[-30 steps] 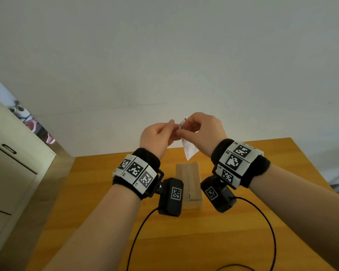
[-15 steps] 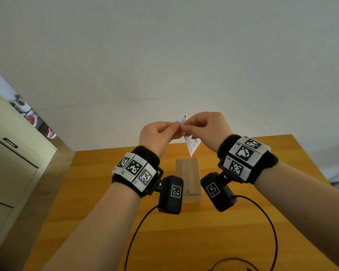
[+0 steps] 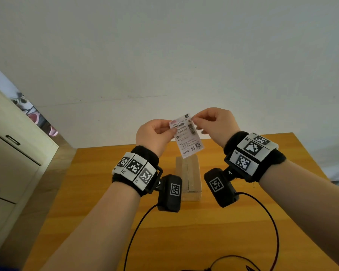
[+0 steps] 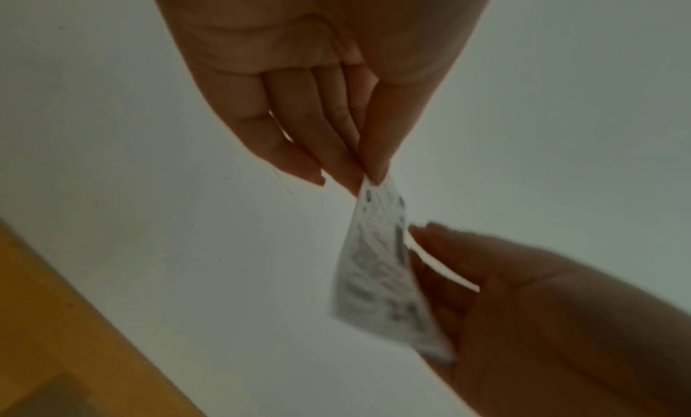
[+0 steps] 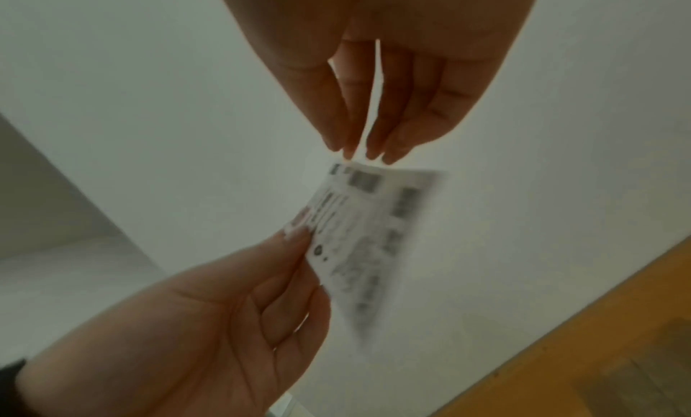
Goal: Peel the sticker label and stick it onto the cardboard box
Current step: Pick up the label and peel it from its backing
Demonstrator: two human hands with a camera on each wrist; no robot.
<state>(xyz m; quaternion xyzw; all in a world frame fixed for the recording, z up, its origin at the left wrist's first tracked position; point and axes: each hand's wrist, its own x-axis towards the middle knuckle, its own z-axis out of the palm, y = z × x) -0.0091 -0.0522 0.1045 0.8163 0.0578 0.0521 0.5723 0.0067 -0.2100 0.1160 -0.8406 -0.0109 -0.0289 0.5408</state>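
A white printed sticker label (image 3: 187, 135) hangs in the air above the table, its printed face towards me. My left hand (image 3: 171, 131) pinches its left edge between thumb and fingers. My right hand (image 3: 194, 120) pinches its top right corner. The narrow cardboard box (image 3: 188, 173) lies on the table right below the label, lengthwise away from me, its taped seam on top. In the left wrist view the left fingertips (image 4: 370, 178) grip the label (image 4: 377, 269). The right wrist view shows the label (image 5: 366, 231) blurred, with the left thumb (image 5: 299, 237) on its edge.
The wooden table (image 3: 106, 222) ends at a white wall (image 3: 164, 55) behind. A cream cabinet (image 3: 12, 153) stands to the left. Black cables (image 3: 270, 222) from the wrist cameras trail over the near part of the table.
The label has turned from edge-on to face me with its print showing. Both hands have drawn slightly apart and still hold it above the box.
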